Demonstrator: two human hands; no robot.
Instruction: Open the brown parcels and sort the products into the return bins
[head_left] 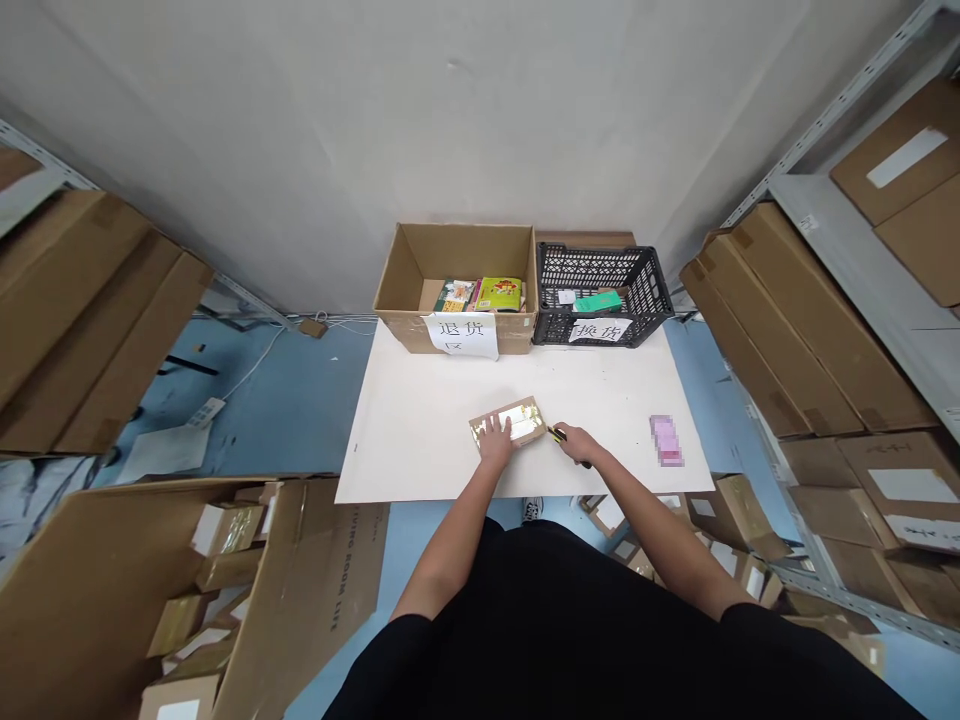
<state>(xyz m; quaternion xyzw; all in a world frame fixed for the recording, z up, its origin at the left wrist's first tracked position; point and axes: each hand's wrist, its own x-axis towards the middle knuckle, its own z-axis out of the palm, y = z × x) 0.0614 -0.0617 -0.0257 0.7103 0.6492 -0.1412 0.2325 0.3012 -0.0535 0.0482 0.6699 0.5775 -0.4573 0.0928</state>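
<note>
The small cardboard parcel (527,418) lies flat near the middle of the white table (420,420), tilted slightly, with shiny tape and a white label on top. I judge it light and fairly stiff, its walls apt to dent under a hard press and the taped face rather slippery, so the long edges look the surest hold. My left hand (496,440) rests on its left part, fingers spread, pressing rather than gripping. My right hand (577,442) is closed around a black-and-yellow utility knife (557,434), its tip just beside the parcel's right end; whether it touches, I cannot tell. Beyond stand an open carton (514,332) and a black plastic crate (551,329), both with paper signs.
</note>
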